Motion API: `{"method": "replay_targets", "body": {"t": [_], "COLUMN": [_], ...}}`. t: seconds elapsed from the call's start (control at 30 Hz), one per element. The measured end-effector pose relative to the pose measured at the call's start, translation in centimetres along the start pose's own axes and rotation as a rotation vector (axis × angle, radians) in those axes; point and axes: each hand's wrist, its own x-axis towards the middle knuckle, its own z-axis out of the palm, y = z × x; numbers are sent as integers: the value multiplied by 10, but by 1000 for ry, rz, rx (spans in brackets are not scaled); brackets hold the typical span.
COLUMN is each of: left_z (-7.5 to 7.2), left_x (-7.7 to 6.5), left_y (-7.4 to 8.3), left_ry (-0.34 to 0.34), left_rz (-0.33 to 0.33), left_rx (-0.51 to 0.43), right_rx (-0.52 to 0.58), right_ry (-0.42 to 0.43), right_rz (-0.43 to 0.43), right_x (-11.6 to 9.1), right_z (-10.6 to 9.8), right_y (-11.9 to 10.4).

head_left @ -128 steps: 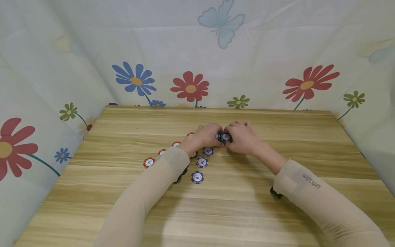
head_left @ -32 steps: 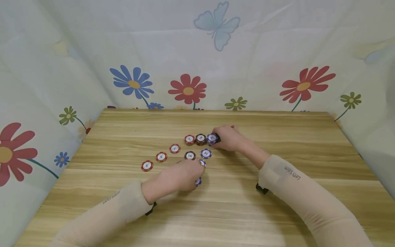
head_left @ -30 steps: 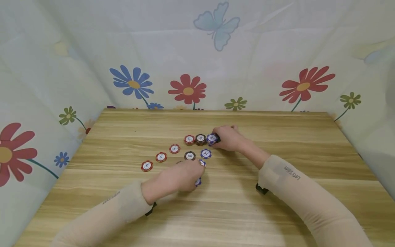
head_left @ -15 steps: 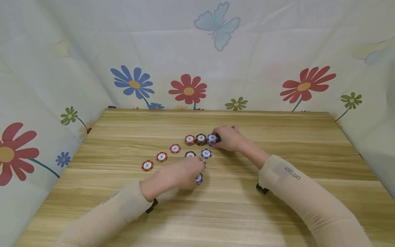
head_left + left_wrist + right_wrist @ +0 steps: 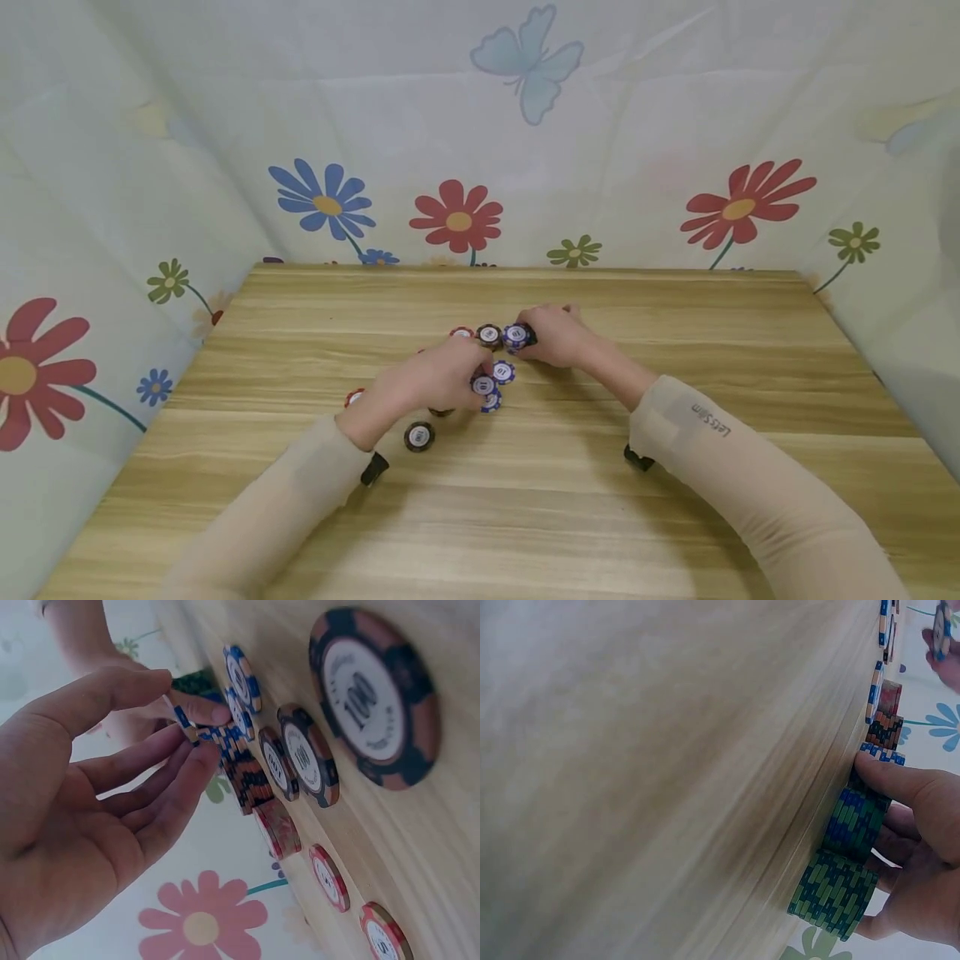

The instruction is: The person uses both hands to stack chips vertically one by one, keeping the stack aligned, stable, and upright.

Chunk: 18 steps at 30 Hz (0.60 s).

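My left hand (image 5: pixel 444 375) pinches a blue poker chip (image 5: pixel 483 386) between thumb and fingertips, lifted above the table. Below it, two blue chips (image 5: pixel 504 372) lie flat. The right hand (image 5: pixel 558 336) rests at the right end of a row of chip stacks. In the right wrist view its thumb lies along the front by the blue stack (image 5: pixel 883 754), and its fingers curl behind a blue-green stack (image 5: pixel 851 821) and a green stack (image 5: pixel 832 896). Left of the blue stack stand a black stack (image 5: pixel 489 335) and a red stack (image 5: pixel 461 332), partly covered by the left hand.
Several black 100 chips (image 5: pixel 367 697) lie singly on the wooden table (image 5: pixel 600 517), one of them (image 5: pixel 419 436) near the left wrist. Loose red chips (image 5: pixel 328 877) lie farther left, mostly hidden under the left arm in the head view. A flowered cloth (image 5: pixel 637 125) hangs behind the table.
My left hand has picked up the nearest blue chip and carried it up and away from me toward the stacks. The right hand has stayed at the blue stack over the last second.
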Motion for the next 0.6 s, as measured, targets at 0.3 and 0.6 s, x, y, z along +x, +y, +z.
{"method": "replay_targets", "body": {"t": [0.3,0.6], "left_z": [-1,0], "left_x": [23,42], "left_y": [-11,-18], "left_ry": [88,172], "left_rz": [-46,-45], "left_rx": [12,33], "right_rx": [5,11], "right_ry": [-4,7], "right_rz": [-14,-12], "right_x": [0,-1], "right_z": [-1,-1], "right_y": [-2,0]}}
